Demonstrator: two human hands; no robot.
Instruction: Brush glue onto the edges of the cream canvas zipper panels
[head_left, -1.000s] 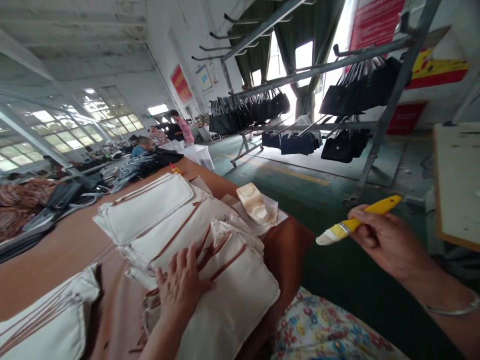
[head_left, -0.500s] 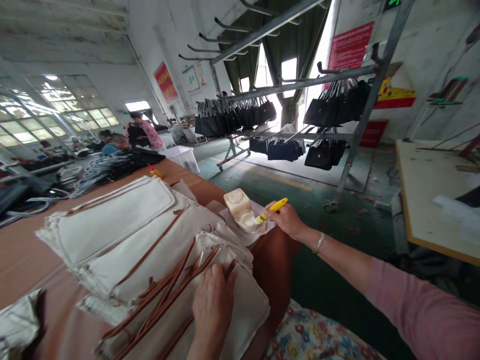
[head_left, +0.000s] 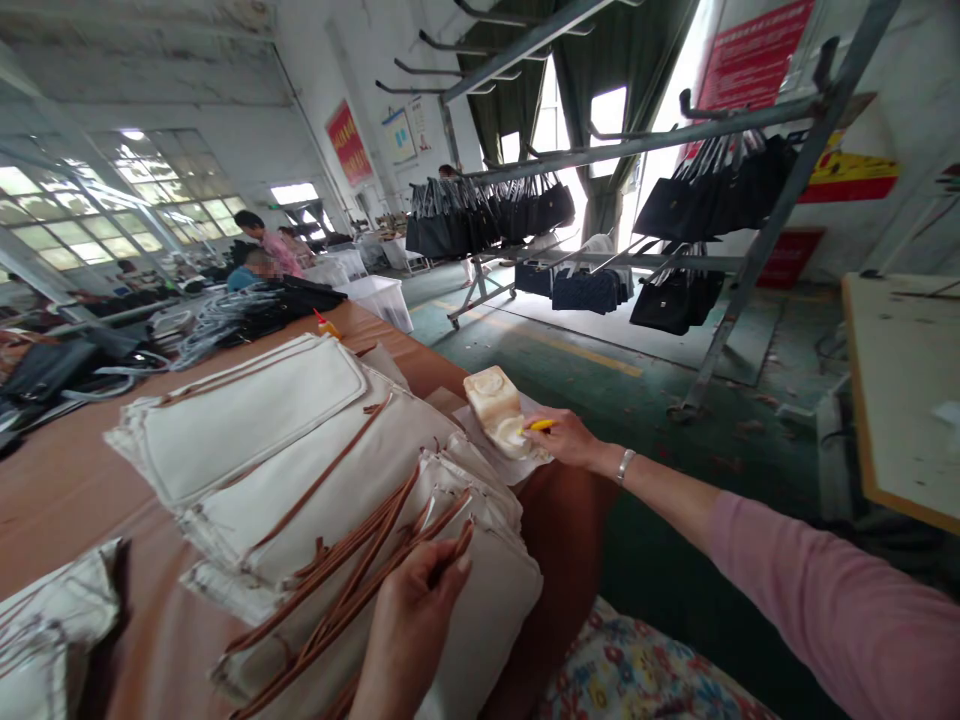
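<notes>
At the tub's point(head_left: 491, 395) near end, my right hand point(head_left: 570, 438) grips the brush point(head_left: 541, 425); nearer and left, my left hand point(head_left: 416, 605) pinches a brown strip point(head_left: 466, 537).

Right sleeve point(head_left: 817, 590): plain pink, cuff well short of the wrist. Slim silver-coloured bracelet point(head_left: 625, 464) on that wrist. Lap fabric point(head_left: 637, 668): pale floral print, red/blue/yellow blooms; garment type unclear.

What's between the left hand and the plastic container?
Head view: edges of the stacked white pieces, then the paper under the container.
</notes>
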